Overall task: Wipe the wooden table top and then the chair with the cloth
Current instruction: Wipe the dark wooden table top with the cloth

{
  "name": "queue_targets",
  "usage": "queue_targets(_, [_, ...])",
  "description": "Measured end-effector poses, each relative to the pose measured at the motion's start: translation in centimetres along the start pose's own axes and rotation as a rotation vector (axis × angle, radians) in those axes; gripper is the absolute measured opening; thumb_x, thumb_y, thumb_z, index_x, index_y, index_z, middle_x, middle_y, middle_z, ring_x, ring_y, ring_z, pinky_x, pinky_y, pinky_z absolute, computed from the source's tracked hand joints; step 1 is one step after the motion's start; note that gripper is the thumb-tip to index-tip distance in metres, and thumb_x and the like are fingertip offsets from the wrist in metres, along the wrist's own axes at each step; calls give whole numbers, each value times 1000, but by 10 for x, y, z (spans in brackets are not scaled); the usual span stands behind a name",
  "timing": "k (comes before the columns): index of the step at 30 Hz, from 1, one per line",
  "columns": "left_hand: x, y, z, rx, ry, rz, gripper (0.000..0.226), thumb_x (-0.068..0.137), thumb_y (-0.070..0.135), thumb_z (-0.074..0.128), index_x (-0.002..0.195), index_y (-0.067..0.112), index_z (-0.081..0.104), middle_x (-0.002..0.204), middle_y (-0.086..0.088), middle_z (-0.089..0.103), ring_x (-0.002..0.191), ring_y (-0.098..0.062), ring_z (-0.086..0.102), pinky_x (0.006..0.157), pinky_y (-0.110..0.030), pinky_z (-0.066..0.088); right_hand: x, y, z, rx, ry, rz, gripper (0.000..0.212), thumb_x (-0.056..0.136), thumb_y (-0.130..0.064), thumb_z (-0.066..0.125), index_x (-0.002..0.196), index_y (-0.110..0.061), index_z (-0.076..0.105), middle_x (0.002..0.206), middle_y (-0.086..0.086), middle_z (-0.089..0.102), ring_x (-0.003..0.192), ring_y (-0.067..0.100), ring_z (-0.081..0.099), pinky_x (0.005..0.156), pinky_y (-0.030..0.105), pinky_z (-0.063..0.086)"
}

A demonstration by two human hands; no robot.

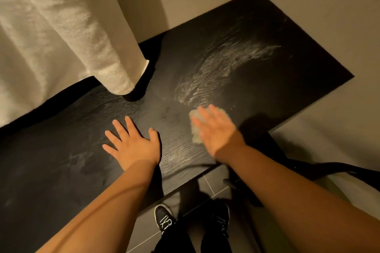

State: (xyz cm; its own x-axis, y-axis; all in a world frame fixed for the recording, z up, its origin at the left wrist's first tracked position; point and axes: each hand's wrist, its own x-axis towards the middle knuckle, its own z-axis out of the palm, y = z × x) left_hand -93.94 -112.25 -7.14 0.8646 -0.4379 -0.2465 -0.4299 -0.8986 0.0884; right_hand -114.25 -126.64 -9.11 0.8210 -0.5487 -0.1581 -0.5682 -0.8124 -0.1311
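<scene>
A dark wooden table top (pixel 257 33) fills the middle of the view, with wet streaks shining across it. My right hand (pixel 216 129) lies flat with straight fingers, pressing a small pale cloth (pixel 195 127) onto the table near its front edge; the hand is blurred. My left hand (pixel 133 144) rests flat on the wood to the left, fingers spread. A dark chair (pixel 320 167) shows partly at the right, below the table's corner.
A cream curtain or towel (pixel 61 26) hangs at the upper left, its lower edge over the table's back edge. A beige wall stands behind. Grey floor tiles and my black shoes (pixel 164 217) are below the table's front edge.
</scene>
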Motion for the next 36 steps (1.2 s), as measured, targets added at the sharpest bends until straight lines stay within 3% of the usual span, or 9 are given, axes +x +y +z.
queue_targets(5, [-2,0,-1,-16,42,42,83,98,61,26,169,22,8,177,-9,-1,162,-33,-6,128,-63,-3,-8,28,-17,95,170,277,55,104,-36,35,156,-21,43,166,11,32,150,45,27,123,55,21])
queue_targets(10, [1,1,0,3,74,126,77,101,54,27,168,17,16,176,-11,7,162,-34,1,130,-57,1,-18,-46,-9,73,11,-108,62,101,-40,21,161,-30,32,170,0,22,157,35,14,127,45,3])
queue_targets(13, [2,1,1,-12,78,126,77,102,53,30,169,18,14,177,-11,5,163,-32,0,131,-56,2,7,-25,-5,22,-19,-174,65,100,-35,30,164,-27,20,169,3,25,156,35,18,128,49,12])
queue_targets(15, [1,0,1,-12,80,122,78,101,53,31,169,19,13,177,-10,4,163,-32,-1,131,-55,2,25,9,-6,6,-1,-35,71,100,-33,33,165,-27,5,167,8,27,155,40,22,125,57,22])
queue_targets(20, [1,2,-3,-26,90,118,78,101,53,33,169,19,15,177,-9,5,163,-31,0,131,-54,3,18,35,-30,84,90,332,62,103,-41,26,162,-22,28,170,8,23,154,41,18,126,54,18])
queue_targets(26, [2,2,0,-34,99,101,78,100,51,38,168,19,19,177,-9,8,163,-30,2,131,-55,4,14,-46,-33,122,-156,-114,72,99,-46,11,166,-21,4,174,1,-1,159,33,-7,129,48,-3])
queue_targets(30, [2,2,1,-31,96,96,77,100,51,38,168,19,19,177,-9,9,163,-30,2,131,-54,4,45,-4,-36,12,-42,-13,69,100,-44,2,166,-24,5,174,2,-2,159,32,-4,127,44,-7])
queue_targets(34, [3,3,-1,-32,98,105,77,100,51,37,168,20,18,177,-9,8,163,-30,2,131,-54,4,45,31,-38,110,61,329,66,102,-46,17,164,-21,23,172,4,15,158,36,10,129,47,4])
queue_targets(36, [3,2,0,-37,90,99,78,99,52,36,168,20,19,177,-9,9,163,-31,3,131,-55,4,42,7,-41,56,18,264,64,99,-41,44,159,-19,33,165,7,30,151,38,27,126,53,20])
